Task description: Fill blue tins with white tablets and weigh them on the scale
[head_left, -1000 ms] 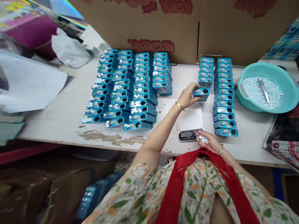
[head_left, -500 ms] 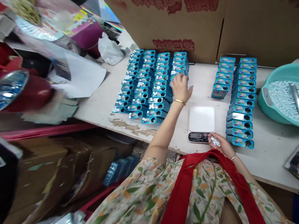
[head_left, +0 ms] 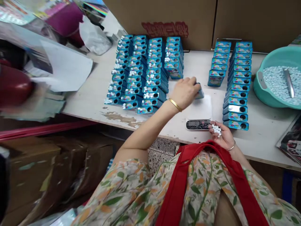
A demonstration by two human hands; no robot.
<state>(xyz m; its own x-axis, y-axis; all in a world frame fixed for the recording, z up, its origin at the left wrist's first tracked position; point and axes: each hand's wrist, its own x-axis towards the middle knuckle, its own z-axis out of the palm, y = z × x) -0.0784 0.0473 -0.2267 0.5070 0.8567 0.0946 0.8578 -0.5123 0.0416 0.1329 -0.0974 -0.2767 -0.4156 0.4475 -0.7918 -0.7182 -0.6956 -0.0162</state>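
Note:
My left hand (head_left: 185, 91) is closed around a small blue tin (head_left: 200, 92), mostly hidden by the fingers, over the upper left part of the white kitchen scale (head_left: 199, 108). Whether the tin touches the plate I cannot tell. Beside the scale's black display panel (head_left: 198, 124), my right hand (head_left: 223, 136) is cupped, palm up, around a small heap of pale candies (head_left: 216, 129). To the left stand several rows of blue tins (head_left: 154, 83), many with candies on top by their round holes. More blue tins (head_left: 237, 91) with dark holes form two rows at right.
A turquoise basin (head_left: 260, 83) of pale candies with a metal scoop (head_left: 289, 83) stands at the right. Cardboard (head_left: 162, 12) closes off the table's back. At left are a white paper sheet (head_left: 66, 67) and a white plastic bag (head_left: 94, 36). Cartons (head_left: 30, 175) stand below the table.
My left hand has moved right and toward me, from the fourth tin row to the scale, and now has a tin in it. My right hand still cups the candies. The view has shifted.

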